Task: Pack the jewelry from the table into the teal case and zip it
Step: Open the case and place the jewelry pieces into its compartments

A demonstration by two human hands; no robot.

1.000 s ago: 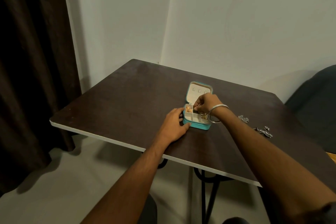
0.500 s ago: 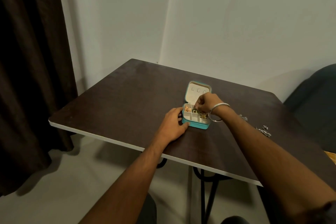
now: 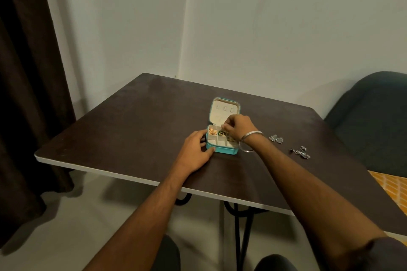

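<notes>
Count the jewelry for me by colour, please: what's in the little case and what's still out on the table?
Gold pieces in the teal case: 1 cluster
Green-and-gold pieces in the case: 1, under the right hand, partly hidden
Silver pieces on the table: 2
Total: 4

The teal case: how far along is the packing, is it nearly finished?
Partly. Gold pieces and a green piece already sit in the open teal case. The right hand is working at a compartment while the left hand steadies the case. Two silver pieces wait on the table; zipping remains.
</notes>
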